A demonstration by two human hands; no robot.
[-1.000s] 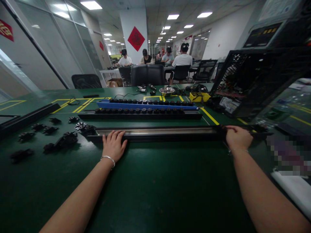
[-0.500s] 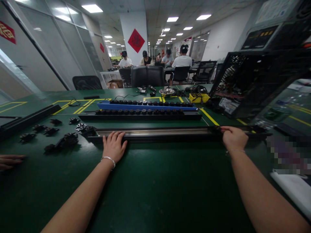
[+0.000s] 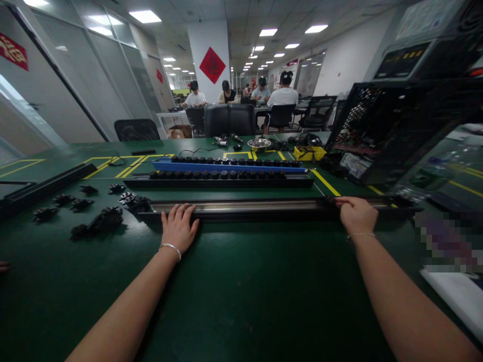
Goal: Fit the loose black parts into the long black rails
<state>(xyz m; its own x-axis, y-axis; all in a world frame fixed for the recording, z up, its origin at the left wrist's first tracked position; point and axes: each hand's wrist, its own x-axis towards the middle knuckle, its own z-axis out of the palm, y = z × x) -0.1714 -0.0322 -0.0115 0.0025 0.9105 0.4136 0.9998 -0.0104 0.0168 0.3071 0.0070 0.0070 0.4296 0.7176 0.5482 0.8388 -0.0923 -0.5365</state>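
A long black rail with a shiny metal channel (image 3: 260, 206) lies across the green table in front of me. My left hand (image 3: 178, 227) rests on its near edge toward the left end, fingers stretched flat over it. My right hand (image 3: 356, 214) is curled over the rail farther right, fingers closed on it and on a dark part that I cannot make out. Several small black plastic parts (image 3: 98, 219) lie loose to the left of the rail.
Behind the rail lie a black strip (image 3: 219, 179) and a blue strip (image 3: 230, 165), both filled with black knobs. A black perforated case (image 3: 392, 130) stands at the right, a long black bar (image 3: 45, 185) at the left. A metal bowl (image 3: 258, 143) and yellow tray (image 3: 310, 151) sit farther back. People sit at distant tables.
My right hand has slid a little to the left along the rail. Another person's hand came in at the left edge and has almost withdrawn. My left hand has stayed put.
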